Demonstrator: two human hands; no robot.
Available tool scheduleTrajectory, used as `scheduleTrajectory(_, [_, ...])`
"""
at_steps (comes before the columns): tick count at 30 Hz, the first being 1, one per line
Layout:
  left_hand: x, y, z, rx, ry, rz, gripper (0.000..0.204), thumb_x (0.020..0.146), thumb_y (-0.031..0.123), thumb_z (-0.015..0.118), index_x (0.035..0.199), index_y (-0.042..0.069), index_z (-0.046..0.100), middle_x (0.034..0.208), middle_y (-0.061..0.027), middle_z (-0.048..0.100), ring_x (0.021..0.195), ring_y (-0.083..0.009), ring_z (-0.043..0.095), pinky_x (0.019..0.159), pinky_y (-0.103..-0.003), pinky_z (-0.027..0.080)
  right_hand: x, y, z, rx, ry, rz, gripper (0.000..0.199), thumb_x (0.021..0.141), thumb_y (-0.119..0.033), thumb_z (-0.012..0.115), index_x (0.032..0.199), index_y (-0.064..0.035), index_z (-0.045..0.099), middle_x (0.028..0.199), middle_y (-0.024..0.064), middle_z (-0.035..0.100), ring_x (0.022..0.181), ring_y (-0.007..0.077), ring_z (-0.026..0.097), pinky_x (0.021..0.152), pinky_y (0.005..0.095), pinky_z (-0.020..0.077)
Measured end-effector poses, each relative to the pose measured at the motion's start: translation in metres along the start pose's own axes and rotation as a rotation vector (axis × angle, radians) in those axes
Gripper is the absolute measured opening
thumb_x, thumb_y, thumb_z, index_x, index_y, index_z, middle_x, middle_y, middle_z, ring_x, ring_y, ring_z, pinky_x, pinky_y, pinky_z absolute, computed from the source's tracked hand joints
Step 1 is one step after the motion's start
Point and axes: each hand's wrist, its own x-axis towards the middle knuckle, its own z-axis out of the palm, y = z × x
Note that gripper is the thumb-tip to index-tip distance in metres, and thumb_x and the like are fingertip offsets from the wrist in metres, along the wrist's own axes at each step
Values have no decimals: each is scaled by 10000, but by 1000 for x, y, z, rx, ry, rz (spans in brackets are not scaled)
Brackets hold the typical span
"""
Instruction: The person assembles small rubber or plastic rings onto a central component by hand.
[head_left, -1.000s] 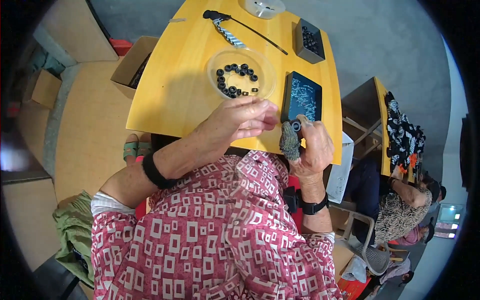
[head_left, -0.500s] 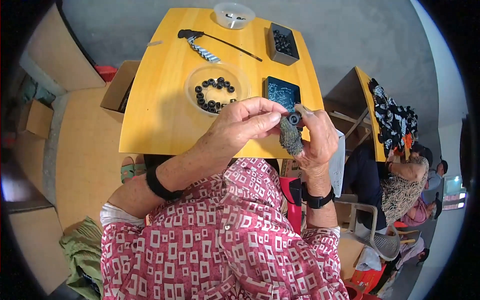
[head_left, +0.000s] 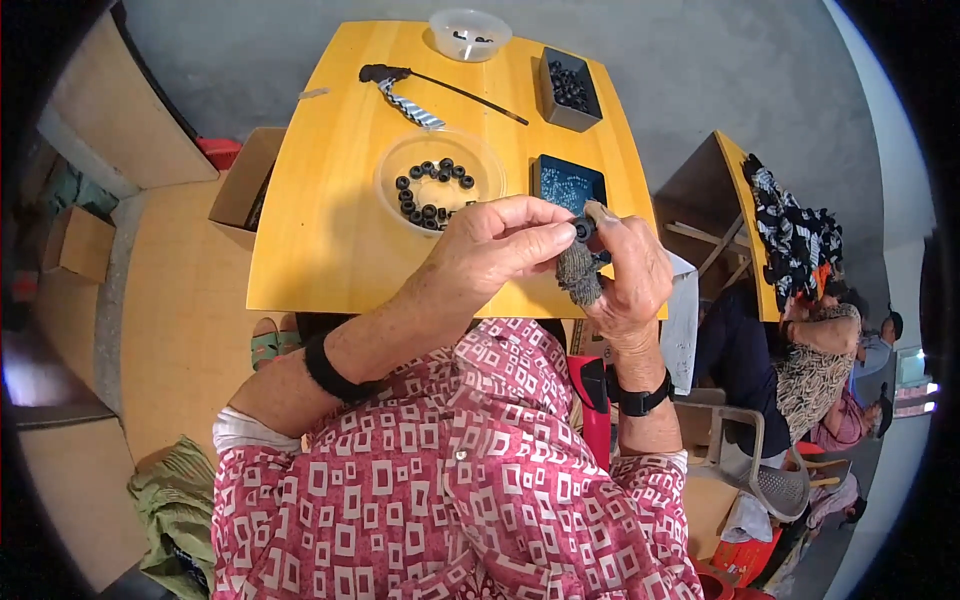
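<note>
1. Two bare hands meet above the near right part of a yellow wooden worktop [head_left: 320,225].
2. The right hand [head_left: 635,270], a dark grey knitted cover [head_left: 577,275] on one finger, pinches a black ring-shaped piece [head_left: 583,229].
3. The left hand [head_left: 500,245] has its thumb and forefinger drawn together at the piece's left side; whether they grip something small, I cannot tell.
4. Just beyond the hands sits a dark blue rectangular tray [head_left: 570,161] bearing tiny pale bits.
5. To its left, a clear round plastic bowl [head_left: 438,194] contains loose black rings [head_left: 445,165].
6. Farther back are a dark grey rectangular box [head_left: 567,117] of small black pieces, a thin black rod [head_left: 470,95] beside a striped strip [head_left: 408,105], and a smaller translucent bowl [head_left: 470,52].
</note>
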Motion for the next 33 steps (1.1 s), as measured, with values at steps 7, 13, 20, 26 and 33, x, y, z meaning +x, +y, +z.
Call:
scheduleTrajectory(7, [-2, 3, -1, 6, 22, -33, 289, 973, 243, 521, 1118, 10, 609, 1011, -25, 625, 953, -88, 576, 877, -257, 474, -3, -2, 5, 18, 14, 30, 336, 759, -169, 732, 1011, 28, 627, 690, 95, 580, 590, 203, 585, 527, 293, 458])
scheduleTrajectory(13, [-1, 2, -1, -46, 24, -51, 285, 978, 245, 511, 1114, 14, 608, 1005, -23, 622, 954, -85, 571, 881, -257, 470, -3, -3, 4, 30, 3, 33, 332, 775, -191, 718, 1001, 35, 624, 717, 114, 601, 594, 217, 589, 529, 303, 465])
scheduleTrajectory(20, [-1, 2, -2, -37, 14, -69, 288, 981, 252, 504, 1106, 13, 607, 1004, -16, 611, 941, -80, 565, 872, -246, 466, -4, -2, 3, 38, -15, 42, 337, 801, -237, 706, 980, 37, 625, 727, 128, 608, 594, 240, 586, 527, 314, 463])
scheduleTrajectory(26, [0, 2, -2, -13, 36, -77, 275, 980, 251, 505, 1089, 22, 612, 996, -17, 617, 931, -79, 572, 855, -240, 469, 0, -2, 5, 61, -3, -37, 289, 707, -79, 697, 943, 61, 607, 670, 125, 519, 578, 272, 539, 526, 353, 429])
scheduleTrajectory(33, [2, -2, 0, -138, 119, -99, 265, 951, 241, 568, 1054, 5, 629, 909, 2, 611, 837, -58, 563, 781, -216, 476, -2, 2, 2, 16, -67, -59, 281, 698, -50, 681, 945, 59, 603, 701, 126, 535, 605, 271, 550, 543, 350, 438])
